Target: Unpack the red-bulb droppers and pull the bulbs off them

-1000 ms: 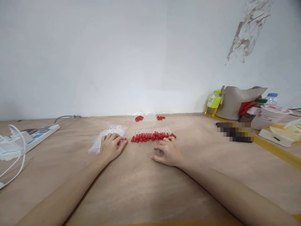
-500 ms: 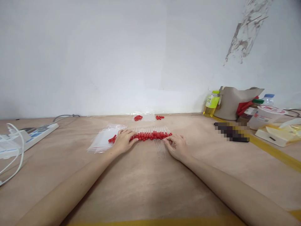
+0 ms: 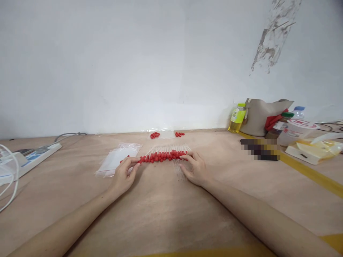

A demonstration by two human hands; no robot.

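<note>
"Where are the red-tipped sticks [image 3: 162, 156]?"
"Rowed across the desk [image 3: 166, 214], centre of the frame."
"And each grip?"
"The left hand [image 3: 124, 175] touches the row's left end, the right hand [image 3: 197, 170] its right; whether either is clenched on any, I can't tell."

Brown tabletop [image 3: 160, 214], row of red-tipped sticks [image 3: 161, 156], plastic bags [image 3: 110, 161], white power strip [image 3: 40, 157]
</note>
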